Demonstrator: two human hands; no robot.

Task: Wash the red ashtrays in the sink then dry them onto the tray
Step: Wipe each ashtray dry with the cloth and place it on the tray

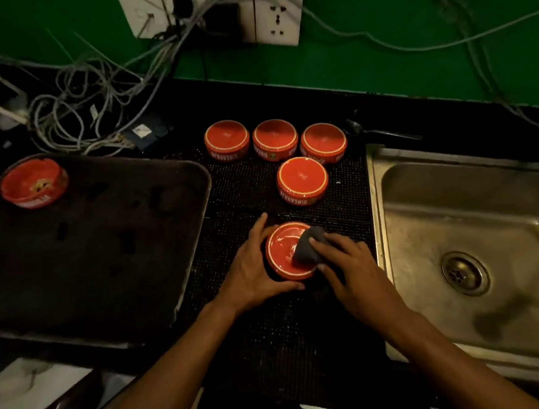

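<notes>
left hand [253,263] grips the upturned red ashtray [286,251] steady on the worktop mat [244,187] beside the sink [476,220] so the right hand [347,262], gripping a grey cloth [308,246], can wipe its base dry before it joins the one on the tray [103,243].

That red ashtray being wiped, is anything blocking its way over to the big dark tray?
Nothing visible does. The round red ashtray sits right of the dark rectangular tray, with only the black dotted mat between them.
</notes>
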